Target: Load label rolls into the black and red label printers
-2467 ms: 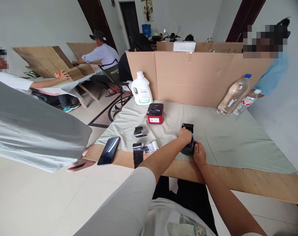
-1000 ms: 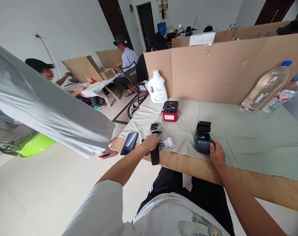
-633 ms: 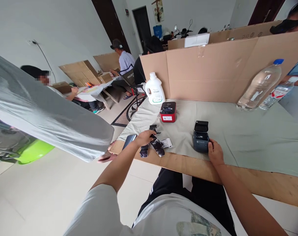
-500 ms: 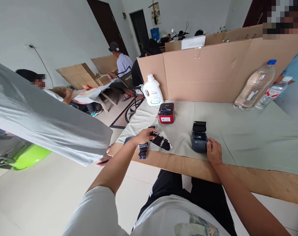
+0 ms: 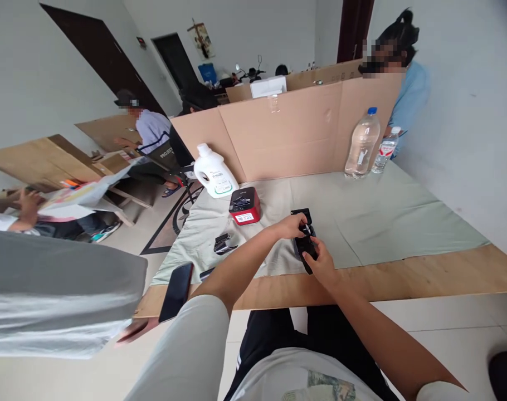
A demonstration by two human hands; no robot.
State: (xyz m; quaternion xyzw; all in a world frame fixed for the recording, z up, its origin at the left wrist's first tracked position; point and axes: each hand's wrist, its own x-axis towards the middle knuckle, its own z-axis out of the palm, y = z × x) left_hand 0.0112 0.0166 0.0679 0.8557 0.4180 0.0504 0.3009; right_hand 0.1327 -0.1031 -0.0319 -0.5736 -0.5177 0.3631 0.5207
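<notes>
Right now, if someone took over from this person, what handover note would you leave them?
Left hand: at the top of the dark printer, fingers on a black strip lying over it.
Right hand: grips the near end of the same strip; whether it is seated inside cannot be told.
Printer lid is up, the unit on the green cloth near the table edge.
Another black roll lies on the cloth to the left, the phone at the edge, the red printer behind.
Left: the lid is not yet shut.
</notes>
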